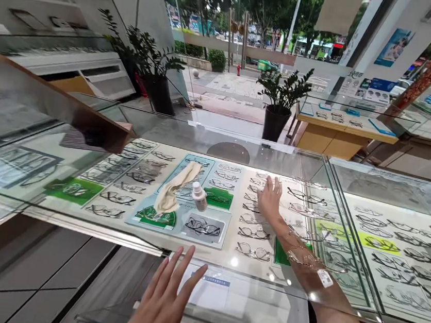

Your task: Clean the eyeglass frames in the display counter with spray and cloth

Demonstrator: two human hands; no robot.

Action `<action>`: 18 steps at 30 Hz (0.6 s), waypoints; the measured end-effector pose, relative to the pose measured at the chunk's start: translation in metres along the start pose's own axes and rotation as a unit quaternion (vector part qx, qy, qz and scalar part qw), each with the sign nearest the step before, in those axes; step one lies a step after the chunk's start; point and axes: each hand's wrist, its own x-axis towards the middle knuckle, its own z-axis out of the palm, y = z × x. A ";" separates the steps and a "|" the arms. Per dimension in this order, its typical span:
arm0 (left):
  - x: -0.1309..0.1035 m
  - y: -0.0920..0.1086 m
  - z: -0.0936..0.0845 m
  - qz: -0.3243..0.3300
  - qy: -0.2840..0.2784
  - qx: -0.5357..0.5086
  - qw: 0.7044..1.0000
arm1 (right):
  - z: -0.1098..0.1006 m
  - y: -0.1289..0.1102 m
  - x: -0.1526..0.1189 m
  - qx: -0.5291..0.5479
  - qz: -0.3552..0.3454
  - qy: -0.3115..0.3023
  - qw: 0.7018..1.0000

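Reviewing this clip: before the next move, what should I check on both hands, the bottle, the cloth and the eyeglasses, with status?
1. Left hand free: ok, fingers spread, nothing held.
2. Right hand grip: cannot tell; it reaches the far end of a column of eyeglasses.
3. Bottle standing, cap on: ok.
4. Cloth laid flat: not ok, bunched beside the bottle.

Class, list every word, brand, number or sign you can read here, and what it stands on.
None reads with certainty.
Light blue tray: lettering, too small and partly covered.
White bottle: label, blurred.
White sheet with a blue band: line of characters, too small.
White tag: dark print, too small.
Blue sign by the window: blurred.
Red shop sign outside: blurred.
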 end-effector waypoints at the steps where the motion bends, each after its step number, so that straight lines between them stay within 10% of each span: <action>1: 0.000 0.002 -0.002 -0.004 0.005 -0.004 1.000 | 0.005 -0.019 -0.010 0.000 -0.003 0.006 1.000; 10: -0.006 0.018 -0.011 -0.040 0.021 -0.049 0.998 | 0.009 -0.117 -0.152 0.084 -0.206 -0.036 0.974; 18: -0.008 0.005 -0.017 -0.073 0.048 -0.258 0.962 | -0.103 -0.108 -0.220 0.157 -0.239 -0.254 0.924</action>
